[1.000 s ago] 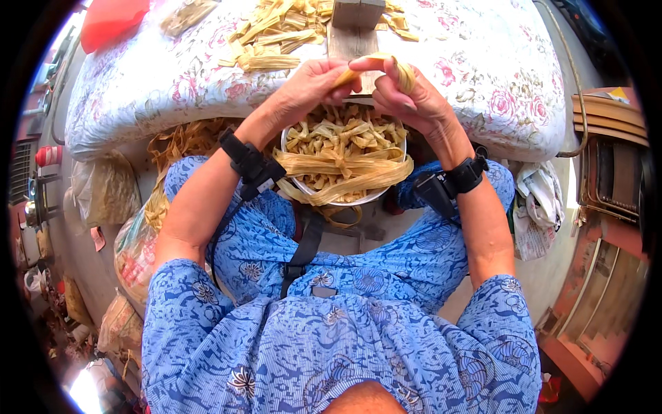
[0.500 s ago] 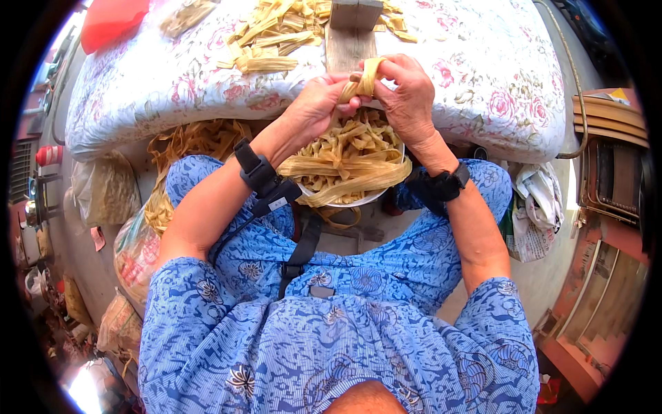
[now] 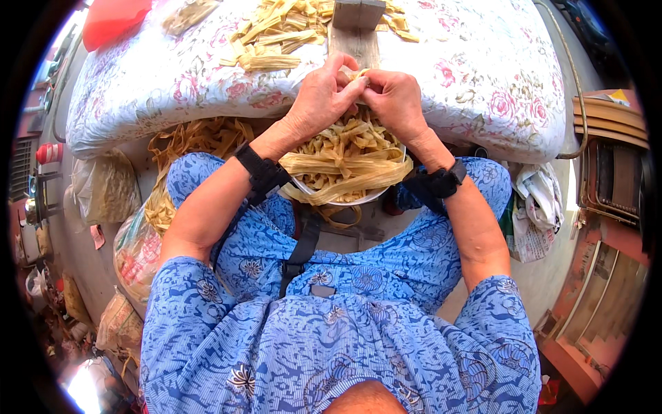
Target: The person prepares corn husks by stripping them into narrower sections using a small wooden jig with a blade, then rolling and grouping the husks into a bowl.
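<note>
Far left, on the floor: a clear plastic bag (image 3: 134, 259). Nothing near it worries me.

Next, loose husks (image 3: 200, 138) in a tangle below the edge of the flowered cloth (image 3: 172, 86). They lie close to the left knee; a shift of that leg could drag or crush some.

On the cloth, a pile of flat husks (image 3: 276, 52), beyond the hands. Thin and dry-looking, I judge; a careless sleeve or forearm sweep could scatter them.

Left wristband (image 3: 262, 172): bulky, above the left rim of the bowl. If the arm dropped, it could catch on the strips there.

Left hand (image 3: 321, 96): fingers curled in, thumb tip meeting the other hand's fingers, pinching a husk strip (image 3: 360, 73). Only a sliver of the strip shows between the fingertips, just in front of the wooden board (image 3: 355, 48). Its ends I can't make out. My main concern: pulled too hard, a brittle strip could split along the grain; held too loosely, it could spring out of its fold.

Under the hands, the white bowl (image 3: 376, 197), heaped with folded husks (image 3: 365, 141). Long strips (image 3: 372, 181) lie across its near side; snagging one could spill pieces.

Right hand (image 3: 396, 100): thumb and forefinger pinching the same strip. Uneven pull between the two hands could skew the fold.
</note>
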`<state>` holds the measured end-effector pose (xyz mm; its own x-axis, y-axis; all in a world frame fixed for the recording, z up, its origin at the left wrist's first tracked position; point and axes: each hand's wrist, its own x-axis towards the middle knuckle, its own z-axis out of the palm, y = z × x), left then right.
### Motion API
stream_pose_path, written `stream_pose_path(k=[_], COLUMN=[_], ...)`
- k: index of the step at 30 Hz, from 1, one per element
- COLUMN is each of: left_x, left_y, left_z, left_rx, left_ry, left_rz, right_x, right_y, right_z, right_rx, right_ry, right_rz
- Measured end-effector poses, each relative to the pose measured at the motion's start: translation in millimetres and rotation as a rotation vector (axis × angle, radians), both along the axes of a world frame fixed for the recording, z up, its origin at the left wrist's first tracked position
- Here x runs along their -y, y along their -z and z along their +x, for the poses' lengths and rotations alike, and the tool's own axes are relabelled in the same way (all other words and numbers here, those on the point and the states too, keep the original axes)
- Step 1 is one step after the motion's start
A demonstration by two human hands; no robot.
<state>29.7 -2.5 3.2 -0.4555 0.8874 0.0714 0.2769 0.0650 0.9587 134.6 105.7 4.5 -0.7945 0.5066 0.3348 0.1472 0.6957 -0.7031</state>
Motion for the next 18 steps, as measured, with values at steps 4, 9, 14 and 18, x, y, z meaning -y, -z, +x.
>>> stream_pose_path(k=[4, 9, 14, 18], left_x=[2, -3, 1, 9], left_y=[-3, 0, -3, 4], left_z=[-1, -2, -5, -12], left_rx=[0.175, 0.971, 0.912, 0.819], left_ry=[-0.009, -0.051, 0.122, 0.174], left_rz=[-0.039, 0.041, 0.061, 0.013], right_x=[6, 0, -38, -40], right_y=[-10, -17, -5, -5], right_z=[6, 8, 6, 7], right_rx=[-0.05, -0.206, -0.432, -0.35], right_ry=[-0.078, -0.024, 0.093, 0.104], right_rz=[0.09, -0.398, -0.893, -0.939])
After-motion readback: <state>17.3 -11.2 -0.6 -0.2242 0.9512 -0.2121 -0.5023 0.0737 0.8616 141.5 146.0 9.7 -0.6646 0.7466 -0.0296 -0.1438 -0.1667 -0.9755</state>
